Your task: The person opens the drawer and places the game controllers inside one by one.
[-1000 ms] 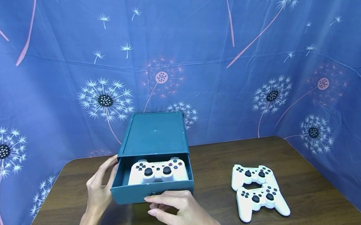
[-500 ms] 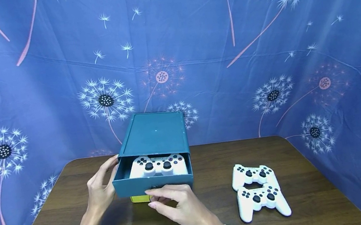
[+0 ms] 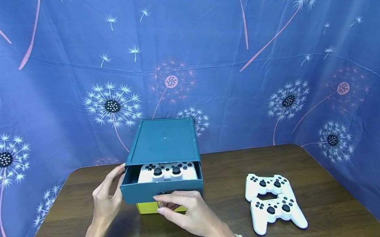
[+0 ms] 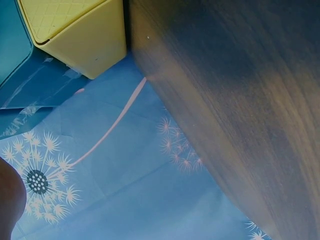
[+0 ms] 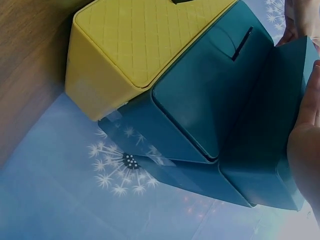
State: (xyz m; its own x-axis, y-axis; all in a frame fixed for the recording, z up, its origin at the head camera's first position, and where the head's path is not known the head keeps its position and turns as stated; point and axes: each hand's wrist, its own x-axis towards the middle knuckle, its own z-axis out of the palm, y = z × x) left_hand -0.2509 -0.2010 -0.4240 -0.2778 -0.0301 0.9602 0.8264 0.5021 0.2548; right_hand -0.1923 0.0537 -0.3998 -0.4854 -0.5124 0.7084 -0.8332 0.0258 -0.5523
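Observation:
A teal drawer (image 3: pixel 138 192) juts out from the top of a teal drawer cabinet (image 3: pixel 161 139), partly pulled out. Inside it sits a white game controller (image 3: pixel 167 172), whose rear edge passes under the cabinet's top. The fingers of my right hand (image 3: pixel 191 212) touch the drawer's front near its middle, thumb lower and apart. My left hand (image 3: pixel 105 198) rests its fingers against the cabinet's left side. Below, a yellow drawer (image 3: pixel 147 208) is fully in; the right wrist view shows another teal drawer (image 5: pixel 200 85) between them.
Two more white game controllers (image 3: pixel 264 184) (image 3: pixel 276 210) lie on the brown wooden table (image 3: pixel 220 171), to the right of the cabinet, one in front of the other. A blue dandelion-print cloth (image 3: pixel 224 101) hangs behind the table.
The top drawer has slid back into the cabinet, the controller going with it and my right hand following its front. More of the yellow drawer shows below. My left hand stays in place.

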